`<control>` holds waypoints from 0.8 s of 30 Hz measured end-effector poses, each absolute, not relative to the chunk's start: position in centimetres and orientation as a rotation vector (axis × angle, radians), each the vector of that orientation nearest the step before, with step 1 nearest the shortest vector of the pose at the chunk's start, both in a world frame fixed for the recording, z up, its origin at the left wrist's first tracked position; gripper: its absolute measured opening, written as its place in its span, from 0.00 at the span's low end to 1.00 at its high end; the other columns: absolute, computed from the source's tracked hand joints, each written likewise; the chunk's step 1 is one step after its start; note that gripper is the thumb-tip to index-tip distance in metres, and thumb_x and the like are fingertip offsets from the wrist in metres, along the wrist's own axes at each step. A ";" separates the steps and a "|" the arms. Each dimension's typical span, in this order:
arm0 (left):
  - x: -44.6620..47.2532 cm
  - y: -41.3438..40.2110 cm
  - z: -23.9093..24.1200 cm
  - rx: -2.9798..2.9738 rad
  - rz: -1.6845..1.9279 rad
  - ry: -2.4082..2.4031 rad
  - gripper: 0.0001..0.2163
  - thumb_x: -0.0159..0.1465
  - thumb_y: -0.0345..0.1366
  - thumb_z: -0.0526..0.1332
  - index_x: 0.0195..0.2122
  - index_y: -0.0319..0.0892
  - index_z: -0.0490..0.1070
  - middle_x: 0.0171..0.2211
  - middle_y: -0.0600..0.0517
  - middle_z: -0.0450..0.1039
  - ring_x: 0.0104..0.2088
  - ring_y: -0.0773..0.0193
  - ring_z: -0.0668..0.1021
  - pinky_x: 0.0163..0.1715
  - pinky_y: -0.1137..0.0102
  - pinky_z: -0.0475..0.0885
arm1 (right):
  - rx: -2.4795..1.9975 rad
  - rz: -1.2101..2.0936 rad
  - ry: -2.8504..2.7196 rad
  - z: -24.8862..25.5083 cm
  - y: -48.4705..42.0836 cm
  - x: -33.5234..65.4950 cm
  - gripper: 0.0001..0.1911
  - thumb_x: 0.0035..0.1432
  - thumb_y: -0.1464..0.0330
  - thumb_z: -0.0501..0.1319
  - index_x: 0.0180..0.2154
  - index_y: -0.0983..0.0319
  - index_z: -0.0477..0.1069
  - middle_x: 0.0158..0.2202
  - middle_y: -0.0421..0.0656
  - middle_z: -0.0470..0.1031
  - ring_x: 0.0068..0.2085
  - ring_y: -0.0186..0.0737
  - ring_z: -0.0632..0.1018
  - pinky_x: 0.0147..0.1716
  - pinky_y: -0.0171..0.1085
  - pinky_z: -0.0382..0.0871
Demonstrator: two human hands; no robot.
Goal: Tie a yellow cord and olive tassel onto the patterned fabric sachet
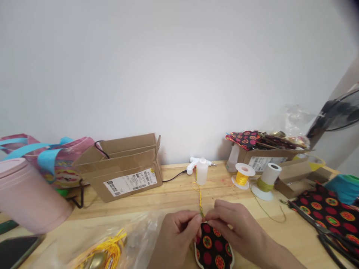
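— Pouch (213,248) lies at the near edge of the counter (179,194), between both hands?
— Yes. Fingers of the left hand (175,233) and right hand (238,228) pinch the yellow cord (199,201) at its top.
— What might go wrong?
— I'd guess the thin cord slips from that pinch, or its tail drags against the bottle (202,172) behind.

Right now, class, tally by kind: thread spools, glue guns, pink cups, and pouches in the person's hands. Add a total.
2 thread spools: yellow spool, green spool
1 glue gun
1 pink cup
1 pouch, pinched by left hand and right hand
Total: 5
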State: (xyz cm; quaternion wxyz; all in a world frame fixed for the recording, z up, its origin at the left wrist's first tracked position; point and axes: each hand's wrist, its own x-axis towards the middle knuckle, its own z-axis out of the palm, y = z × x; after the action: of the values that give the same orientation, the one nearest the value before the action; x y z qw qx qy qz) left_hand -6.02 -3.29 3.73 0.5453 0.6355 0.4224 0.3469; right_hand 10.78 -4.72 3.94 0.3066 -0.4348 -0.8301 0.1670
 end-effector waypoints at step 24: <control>-5.6 -4.0 3.1 2.364 0.660 0.782 0.13 0.59 0.29 0.49 0.17 0.40 0.63 0.19 0.56 0.59 0.22 0.71 0.65 0.22 0.77 0.57 | -1.101 0.438 -2.162 4.5 -4.2 11.8 0.06 0.55 0.71 0.56 0.27 0.61 0.70 0.23 0.37 0.65 0.26 0.29 0.67 0.24 0.28 0.57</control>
State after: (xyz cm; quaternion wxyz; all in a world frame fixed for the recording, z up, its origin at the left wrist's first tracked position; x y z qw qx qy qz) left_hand -5.64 -3.95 3.15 0.2792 0.8812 0.2915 0.2462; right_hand 11.81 -4.21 4.55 0.3318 -0.4212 -0.8273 0.1677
